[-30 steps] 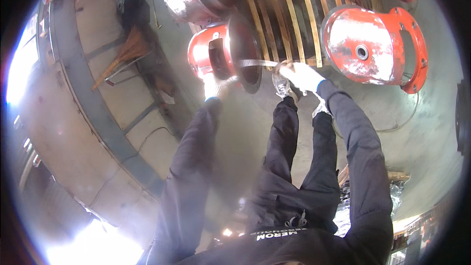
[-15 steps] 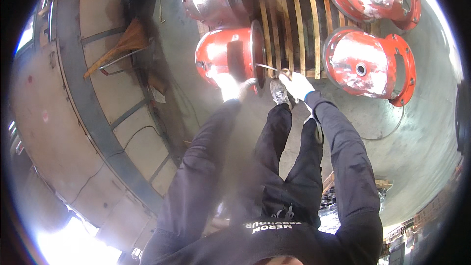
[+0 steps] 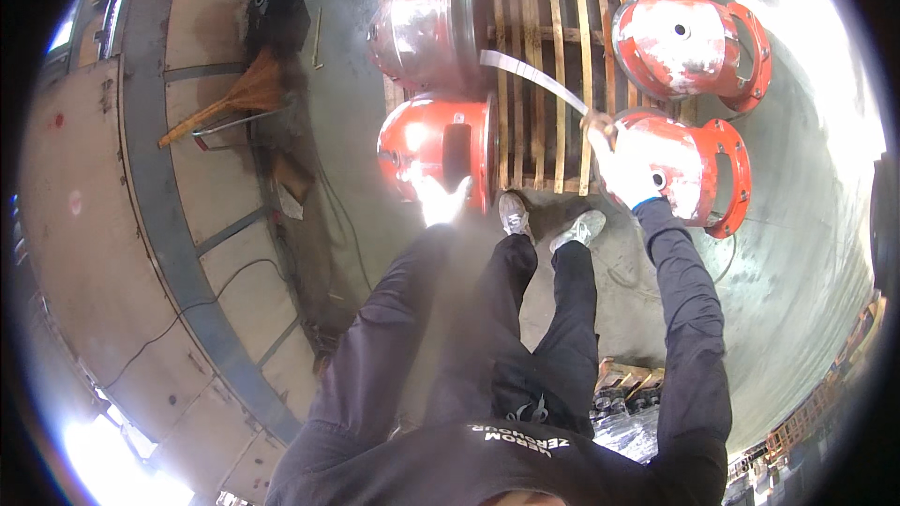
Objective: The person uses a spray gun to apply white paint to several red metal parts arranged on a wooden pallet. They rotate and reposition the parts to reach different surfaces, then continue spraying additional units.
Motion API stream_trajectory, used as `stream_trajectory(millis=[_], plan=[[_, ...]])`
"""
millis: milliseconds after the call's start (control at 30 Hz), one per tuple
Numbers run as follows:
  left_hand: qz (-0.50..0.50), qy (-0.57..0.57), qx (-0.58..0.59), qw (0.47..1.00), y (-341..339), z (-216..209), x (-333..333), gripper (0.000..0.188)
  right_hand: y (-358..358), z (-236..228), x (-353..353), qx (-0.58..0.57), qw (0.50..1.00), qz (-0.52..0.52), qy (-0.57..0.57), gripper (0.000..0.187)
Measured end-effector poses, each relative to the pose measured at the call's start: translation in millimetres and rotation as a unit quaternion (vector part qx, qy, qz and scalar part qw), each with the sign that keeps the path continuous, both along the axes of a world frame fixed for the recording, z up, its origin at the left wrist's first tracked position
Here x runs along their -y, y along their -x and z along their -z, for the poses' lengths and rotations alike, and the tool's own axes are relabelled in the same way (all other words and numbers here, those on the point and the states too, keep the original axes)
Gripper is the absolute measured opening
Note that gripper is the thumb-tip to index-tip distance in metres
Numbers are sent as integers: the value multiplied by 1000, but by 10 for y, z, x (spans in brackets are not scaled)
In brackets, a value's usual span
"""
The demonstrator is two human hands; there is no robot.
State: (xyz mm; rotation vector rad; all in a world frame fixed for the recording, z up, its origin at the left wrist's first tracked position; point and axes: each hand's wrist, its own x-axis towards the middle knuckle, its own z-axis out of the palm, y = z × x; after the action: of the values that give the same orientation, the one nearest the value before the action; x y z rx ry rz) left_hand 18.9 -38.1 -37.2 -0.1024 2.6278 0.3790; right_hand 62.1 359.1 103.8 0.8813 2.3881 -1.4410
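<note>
My left hand (image 3: 439, 200), in a white glove, is against the near side of a red metal housing (image 3: 422, 141) with a dark rectangular opening; its thumb is spread and it grips nothing. My right hand (image 3: 621, 169), also gloved, is closed round the brown end of a long pale strip (image 3: 536, 75). The strip bows up and left over the wooden pallet (image 3: 560, 131), its far end close to a grey, shiny housing (image 3: 427, 28). Behind my right hand stands a red housing (image 3: 694, 169) with whitish patches and a flanged end.
Another patchy red housing (image 3: 680, 42) stands farther back on the right, with more at the top edge. To the left are a panelled bench (image 3: 220, 286), a broom (image 3: 234, 98) and a dark cable (image 3: 337, 211) along the floor.
My right hand has swung right, away from the left red housing, with the strip now bowed out long. My left hand stays at that housing. The view has shifted, so the housings sit lower.
</note>
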Motion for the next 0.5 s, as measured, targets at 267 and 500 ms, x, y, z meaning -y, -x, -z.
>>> stream_trajectory(millis=[267, 500], plan=[[-146, -171, 39, 974, 273, -700, -291, 126, 306, 150, -176, 66, 997, 22, -33, 65], [18, 100, 142, 985, 435, -493, -519, 141, 103, 183, -439, 107, 978, -177, -30, 63]])
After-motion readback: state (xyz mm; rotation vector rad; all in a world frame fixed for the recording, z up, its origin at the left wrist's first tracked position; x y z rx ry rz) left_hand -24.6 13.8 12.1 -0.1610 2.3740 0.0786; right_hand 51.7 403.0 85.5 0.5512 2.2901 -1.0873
